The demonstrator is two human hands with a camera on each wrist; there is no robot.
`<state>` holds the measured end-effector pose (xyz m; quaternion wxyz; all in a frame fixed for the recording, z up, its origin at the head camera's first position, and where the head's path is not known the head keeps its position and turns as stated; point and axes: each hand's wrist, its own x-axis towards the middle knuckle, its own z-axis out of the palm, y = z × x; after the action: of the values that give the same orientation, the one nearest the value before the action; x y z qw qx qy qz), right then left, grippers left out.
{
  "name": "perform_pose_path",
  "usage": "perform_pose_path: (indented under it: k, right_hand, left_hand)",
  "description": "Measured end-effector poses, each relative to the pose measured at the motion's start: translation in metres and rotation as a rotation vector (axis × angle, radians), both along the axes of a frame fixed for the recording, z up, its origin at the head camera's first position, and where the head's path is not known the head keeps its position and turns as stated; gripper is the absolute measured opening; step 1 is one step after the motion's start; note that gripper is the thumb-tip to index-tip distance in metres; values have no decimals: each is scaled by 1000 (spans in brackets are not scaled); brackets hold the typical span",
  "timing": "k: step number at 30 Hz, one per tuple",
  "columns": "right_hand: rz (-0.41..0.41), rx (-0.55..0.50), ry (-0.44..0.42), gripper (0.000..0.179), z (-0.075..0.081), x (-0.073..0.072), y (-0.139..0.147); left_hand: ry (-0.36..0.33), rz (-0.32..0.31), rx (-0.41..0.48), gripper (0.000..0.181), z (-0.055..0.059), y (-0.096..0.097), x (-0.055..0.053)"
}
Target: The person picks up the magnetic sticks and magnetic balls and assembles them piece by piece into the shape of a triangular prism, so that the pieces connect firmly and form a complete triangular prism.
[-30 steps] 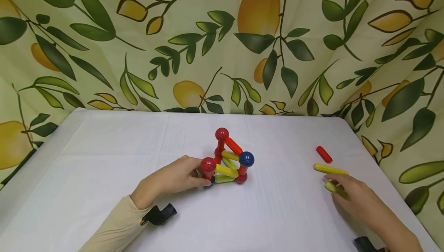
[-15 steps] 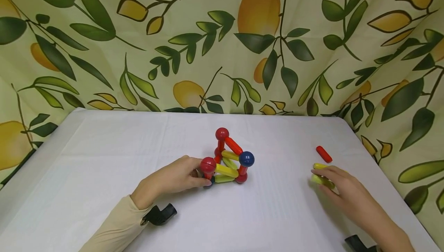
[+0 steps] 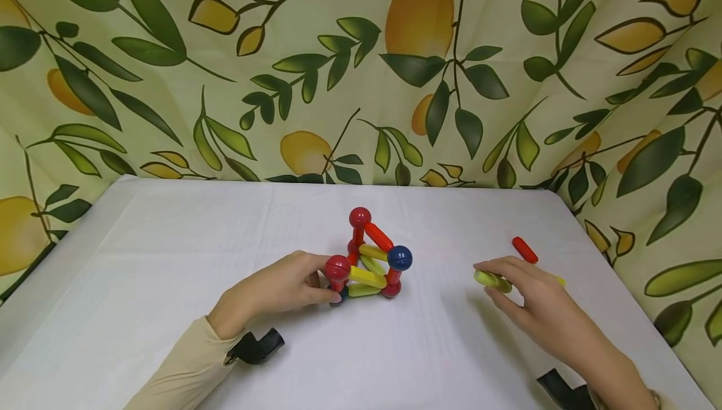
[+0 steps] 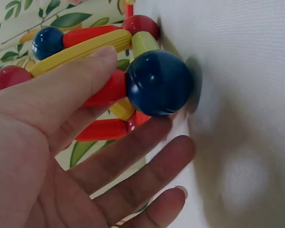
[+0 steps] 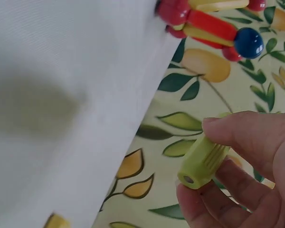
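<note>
Near the middle of the table stands a frame of coloured magnetic rods and balls, with a blue ball (image 3: 400, 258) at its upper right corner. My left hand (image 3: 282, 281) grips its left front corner, with the thumb against an upright red rod (image 4: 111, 89) between a red ball (image 3: 337, 268) above and a dark blue ball (image 4: 159, 83) below. Right of the frame, my right hand (image 3: 538, 294) pinches a light green magnetic rod (image 5: 204, 161) between thumb and fingers, above the table. A metal dot shows in the rod's end.
A loose red rod (image 3: 525, 250) lies on the right of the white-covered table (image 3: 451, 347). Next to it is a yellow rod (image 3: 561, 280), mostly hidden behind my right hand. A leaf-patterned curtain (image 3: 237, 103) hangs behind the table.
My right hand has moved left with the light green rod, away from the loose rods and toward the frame. My left hand keeps its hold on the frame's corner.
</note>
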<state>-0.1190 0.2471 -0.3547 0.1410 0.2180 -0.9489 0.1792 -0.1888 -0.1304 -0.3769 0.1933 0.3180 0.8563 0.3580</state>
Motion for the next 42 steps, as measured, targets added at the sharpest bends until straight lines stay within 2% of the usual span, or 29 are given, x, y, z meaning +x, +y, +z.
perform_pose_path:
  k: [6, 17, 23, 31, 42]
  right_hand:
    - [-14, -11, -81, 42, 12, -2, -17]
    - [93, -28, 20, 47, 21, -4, -38]
    - [152, -34, 57, 47, 29, -7, -50]
    - [232, -74, 36, 46, 37, -15, -73]
    - [343, -107, 16, 47, 41, -25, -105]
  left_hand:
    - [17, 21, 16, 23, 3, 0, 0]
    - [6, 10, 112, 34, 3, 4, 1]
    - [-4, 5, 153, 34, 3, 3, 1]
    - [-31, -13, 238, 39, 5, 1, 0]
    - [-54, -41, 310, 30, 6, 0, -1]
